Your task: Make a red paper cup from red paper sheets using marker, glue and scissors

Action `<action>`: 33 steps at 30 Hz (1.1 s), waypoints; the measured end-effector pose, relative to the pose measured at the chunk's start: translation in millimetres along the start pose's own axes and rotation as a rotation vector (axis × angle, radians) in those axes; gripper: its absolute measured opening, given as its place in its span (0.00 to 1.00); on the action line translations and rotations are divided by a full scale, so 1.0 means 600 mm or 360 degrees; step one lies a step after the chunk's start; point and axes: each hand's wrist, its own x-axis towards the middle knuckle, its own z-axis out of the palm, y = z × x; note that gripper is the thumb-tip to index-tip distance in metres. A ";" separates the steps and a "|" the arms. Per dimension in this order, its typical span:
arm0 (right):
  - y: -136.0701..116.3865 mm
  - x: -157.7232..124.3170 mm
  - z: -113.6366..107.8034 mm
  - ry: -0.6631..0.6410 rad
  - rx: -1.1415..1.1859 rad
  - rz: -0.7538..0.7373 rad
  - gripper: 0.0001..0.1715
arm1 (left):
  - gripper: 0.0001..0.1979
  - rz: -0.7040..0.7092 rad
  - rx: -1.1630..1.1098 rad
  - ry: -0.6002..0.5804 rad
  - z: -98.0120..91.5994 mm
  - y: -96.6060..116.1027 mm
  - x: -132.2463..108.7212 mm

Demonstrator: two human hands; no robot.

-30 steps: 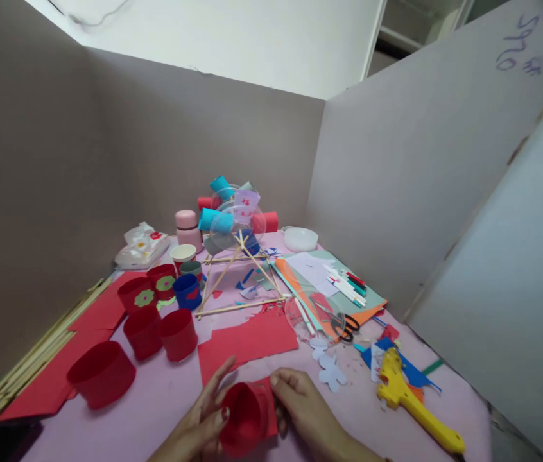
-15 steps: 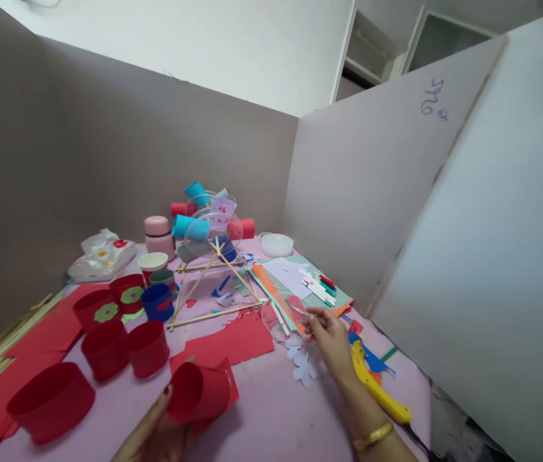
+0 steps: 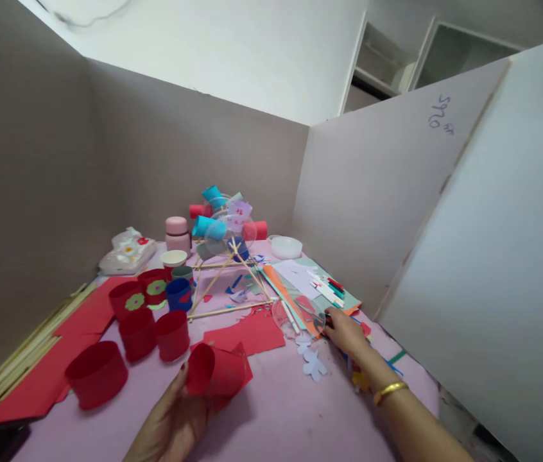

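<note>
My left hand (image 3: 178,417) is wrapped round a rolled red paper tube (image 3: 221,374) with a flared edge, low over the table's front. At the right, my right hand (image 3: 341,330) has its fingers closed at the handle end of metal scissors (image 3: 310,310), whose blades lie over a clear round plastic disc (image 3: 285,317). A red paper sheet (image 3: 247,333) lies behind the tube. White flower cutouts (image 3: 314,366) rest below the disc. Several red paper rings (image 3: 97,375) and a blue ring with a red heart (image 3: 178,294) stand at the left.
A stick-frame wheel with coloured paper tubes (image 3: 235,247) stands at the back, beside a pink flask (image 3: 178,236). Markers (image 3: 327,290) lie on paper at the right. Bamboo strips (image 3: 25,353) line the left edge. Grey partitions (image 3: 204,141) surround the pink table (image 3: 295,423).
The view has shifted, so the table's things appear further right. My right hand has moved over the yellow glue gun's area, and the gun is now mostly hidden. The red tube stays in my left hand.
</note>
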 end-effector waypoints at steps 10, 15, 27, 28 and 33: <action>0.020 0.015 -0.033 -0.0094 -0.0293 0.0051 0.17 | 0.23 0.0003 0.0029 -0.0142 -0.007 0.001 -0.002; 0.058 0.002 -0.053 0.0010 -0.0096 0.0143 0.14 | 0.27 0.0041 0.0024 -0.0061 -0.003 0.001 0.000; 0.038 -0.048 -0.013 0.0146 0.1669 0.0240 0.27 | 0.22 0.0075 0.0011 -0.0092 0.001 -0.004 -0.001; 0.023 -0.051 -0.010 0.0092 0.1836 0.0236 0.25 | 0.22 0.0075 0.0008 -0.0079 0.000 -0.004 -0.001; -0.056 -0.059 -0.010 -0.0221 0.2465 0.0149 0.24 | 0.20 0.0054 0.0019 -0.0102 -0.004 -0.001 -0.001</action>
